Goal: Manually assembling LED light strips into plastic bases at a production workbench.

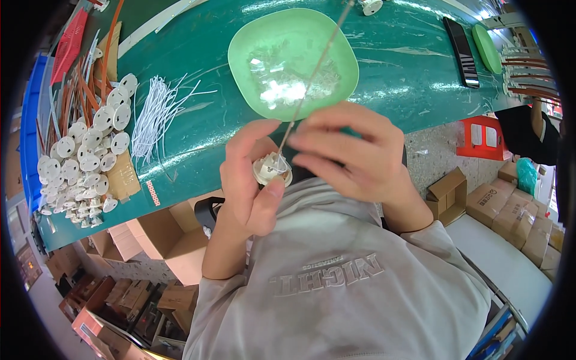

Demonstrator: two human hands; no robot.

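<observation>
My left hand (252, 180) holds a small white round plastic part (272, 169) between thumb and fingers, close to my chest. My right hand (354, 153) pinches a long thin rod or wire (315, 69) whose lower end meets the top of that white part; the rod rises up across the green bowl. The light green rounded bowl (240, 45) sits on the green table just beyond my hands and holds several small clear pieces (279, 81).
On the green table (390, 66), a heap of white round parts (90, 150) and a bundle of white wires (156, 114) lie at the left. Orange sticks and a red tray are at far left. A dark flat device (461, 51) lies right. Cardboard boxes stand on the floor.
</observation>
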